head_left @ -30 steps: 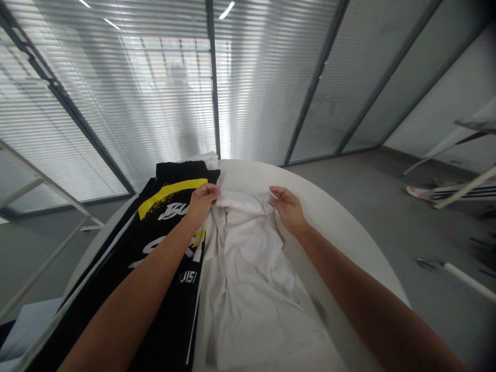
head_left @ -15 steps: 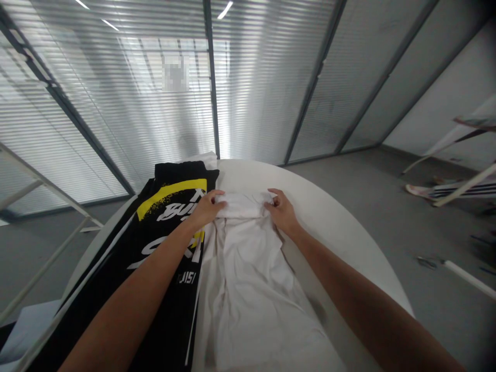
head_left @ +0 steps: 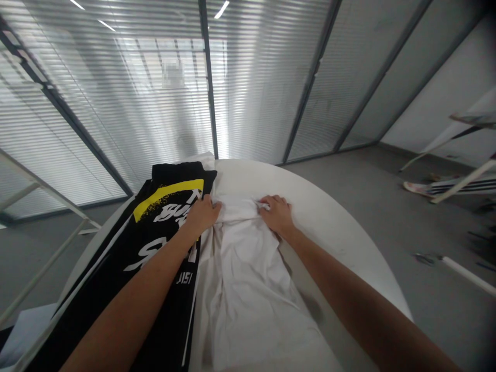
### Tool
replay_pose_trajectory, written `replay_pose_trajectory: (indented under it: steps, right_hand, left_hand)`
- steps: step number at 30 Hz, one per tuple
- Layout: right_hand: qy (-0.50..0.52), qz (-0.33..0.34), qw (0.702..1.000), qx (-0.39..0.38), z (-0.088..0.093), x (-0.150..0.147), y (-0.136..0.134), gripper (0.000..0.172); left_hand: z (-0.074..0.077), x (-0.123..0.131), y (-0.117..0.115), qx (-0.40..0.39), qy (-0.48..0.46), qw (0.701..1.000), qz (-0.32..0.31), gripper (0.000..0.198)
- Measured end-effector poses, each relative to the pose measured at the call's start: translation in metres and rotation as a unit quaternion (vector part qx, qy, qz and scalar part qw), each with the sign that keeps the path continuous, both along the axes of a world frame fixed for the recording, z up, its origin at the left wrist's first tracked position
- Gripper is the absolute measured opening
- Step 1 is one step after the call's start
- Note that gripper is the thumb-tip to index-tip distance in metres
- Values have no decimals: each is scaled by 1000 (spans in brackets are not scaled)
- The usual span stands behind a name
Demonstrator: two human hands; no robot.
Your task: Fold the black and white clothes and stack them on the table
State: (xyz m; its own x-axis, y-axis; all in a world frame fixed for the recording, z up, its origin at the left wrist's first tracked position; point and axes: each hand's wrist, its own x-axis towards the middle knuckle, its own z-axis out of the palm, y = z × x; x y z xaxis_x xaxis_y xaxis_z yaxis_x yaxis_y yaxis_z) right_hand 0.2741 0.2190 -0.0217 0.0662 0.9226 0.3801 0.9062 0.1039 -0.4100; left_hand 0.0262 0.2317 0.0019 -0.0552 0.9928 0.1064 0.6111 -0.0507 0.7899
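Cloth [head_left: 251,289], white and creased, lies on the tabletop [head_left: 329,217], its folded band [head_left: 238,209] short of the far edge. It should handle light and limp, best taken at the band's ends, where my left hand [head_left: 203,213] and right hand [head_left: 277,214] grip it.

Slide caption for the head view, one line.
Left hand and right hand hold the folded end of a white garment, beside black printed clothing on a white table.

Forearms [head_left: 143,274] stretched forward; left hand [head_left: 202,213], right hand [head_left: 277,214] apart, fingers [head_left: 271,200] curled.
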Motion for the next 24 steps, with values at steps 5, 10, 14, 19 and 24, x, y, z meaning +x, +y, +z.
replay_pose_trajectory:
  steps: [5, 10, 14, 19, 24]
  right_hand:
    - [9, 13, 999, -34, -4, 2, 5, 26]
    - [15, 12, 999, -27, -8, 4, 7, 34]
    - [19, 28, 999, -26, -10, 6, 8, 47]
    - [129, 71, 989, -7, -12, 13, 14, 50]
    - [300, 105, 947, 54, -15, 19, 21, 63]
  left_hand:
    - [1, -4, 1, -17, 98, 995, -3, 50]
    - [0, -6, 3, 4, -4, 999, -32, 61]
    - [-6, -5, 7, 32, -120, 990, -70, 51]
    - [-1, -3, 7, -27, -284, 955, -83, 60]
    - [9, -6, 6, -80, -390, 916, -54, 80]
